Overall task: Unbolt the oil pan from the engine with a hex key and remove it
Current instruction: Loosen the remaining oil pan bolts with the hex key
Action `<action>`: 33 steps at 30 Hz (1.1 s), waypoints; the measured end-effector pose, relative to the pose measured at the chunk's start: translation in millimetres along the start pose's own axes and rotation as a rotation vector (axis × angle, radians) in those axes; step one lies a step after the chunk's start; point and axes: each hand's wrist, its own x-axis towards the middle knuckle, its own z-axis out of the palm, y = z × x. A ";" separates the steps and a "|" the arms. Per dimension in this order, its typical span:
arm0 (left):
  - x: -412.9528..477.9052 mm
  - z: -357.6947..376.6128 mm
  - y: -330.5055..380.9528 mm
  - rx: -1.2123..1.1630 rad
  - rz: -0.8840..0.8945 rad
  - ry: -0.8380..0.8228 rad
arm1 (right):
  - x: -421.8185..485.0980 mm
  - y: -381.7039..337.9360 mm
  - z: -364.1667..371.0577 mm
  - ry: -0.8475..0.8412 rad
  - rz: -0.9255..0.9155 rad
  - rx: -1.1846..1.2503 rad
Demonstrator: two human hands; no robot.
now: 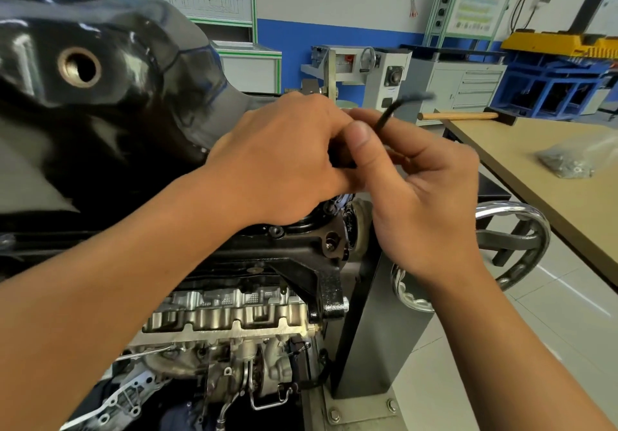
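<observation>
Together, curled left hand [281,160] and right hand [421,193] pinch the hex key [389,113] beside the oil pan [100,119].

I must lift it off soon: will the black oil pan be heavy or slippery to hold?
Probably rigid: the oil pan looks like pressed metal. Its glossy surface may be slippery. It is large, so likely rather heavy and awkward to carry.

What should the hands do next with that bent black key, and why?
Probably twist the hex key a part turn, to loosen. The right hand pinches the key, the left hand curls at its lower end by the rim of the oil pan, and the pan sits on the engine. The key's tip is hidden behind the hands.
</observation>
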 end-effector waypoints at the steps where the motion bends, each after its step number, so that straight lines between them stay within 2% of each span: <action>1: -0.2 1.7 -0.1 0.038 -0.006 0.034 | 0.2 0.1 0.4 0.032 -0.006 0.011; 4: 0.9 0.4 -0.8 0.017 -0.006 0.033 | 0.5 1.6 -0.2 0.033 -0.005 -0.003; 8: 2.4 -6.5 -3.1 -0.019 0.073 -0.155 | 0.7 1.5 -1.7 -0.046 0.002 -0.055; 11: 2.2 -5.8 -4.2 -0.066 0.066 -0.123 | 0.1 1.8 -1.0 -0.080 0.016 -0.060; 16: 0.2 2.8 -1.3 0.021 0.015 0.055 | 1.7 -0.1 0.1 0.037 -0.026 -0.036; 21: 2.8 -7.6 -3.3 -0.051 0.075 -0.173 | 1.2 -0.4 -0.4 -0.058 -0.018 -0.090; 25: 4.2 -3.5 -2.3 -0.058 0.052 -0.096 | 0.9 -2.6 0.2 -0.108 -0.013 -0.092; 29: 0.9 1.0 0.6 0.056 -0.004 0.053 | 1.8 -2.5 -0.3 -0.024 -0.035 -0.044; 31: 1.1 -0.4 0.2 0.042 0.006 0.010 | 2.2 -1.8 -1.2 0.004 -0.046 -0.061; 33: 2.4 -3.6 -1.9 0.020 0.051 -0.105 | 2.2 -1.4 -2.4 -0.014 -0.040 -0.103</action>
